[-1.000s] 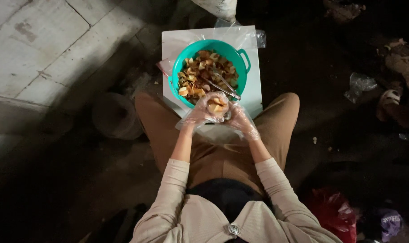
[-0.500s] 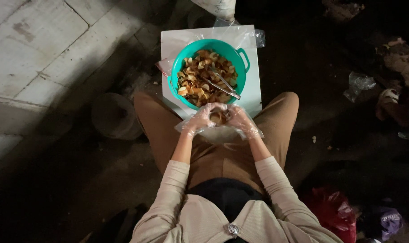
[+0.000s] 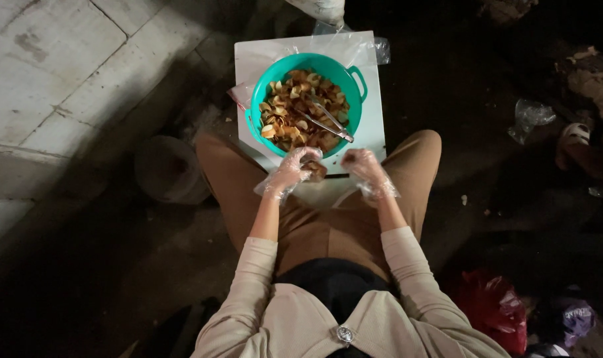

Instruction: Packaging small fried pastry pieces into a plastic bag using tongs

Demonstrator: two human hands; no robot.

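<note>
A teal plastic bowl (image 3: 354,69) full of brown chips (image 3: 295,106) stands on a white board (image 3: 245,56) in front of my knees. Metal tongs (image 3: 328,119) lie across the chips. Both my hands wear thin clear plastic gloves. My left hand (image 3: 291,169) is closed on a small bag of chips (image 3: 315,171) just below the bowl's near rim. My right hand (image 3: 364,166) hovers a little to the right of it, fingers curled, apart from the bag, with nothing visible in it.
A grey round pot (image 3: 169,169) sits on the dark ground left of my knee. A red plastic bag (image 3: 490,308) lies at lower right. Crumpled clear plastic (image 3: 530,116) and a sandal (image 3: 573,136) lie at right. Pale concrete slabs (image 3: 56,79) fill the upper left.
My hands were together around the small bag of chips; now they have drawn apart, the bag staying in the left hand and the right hand shifting to the right.
</note>
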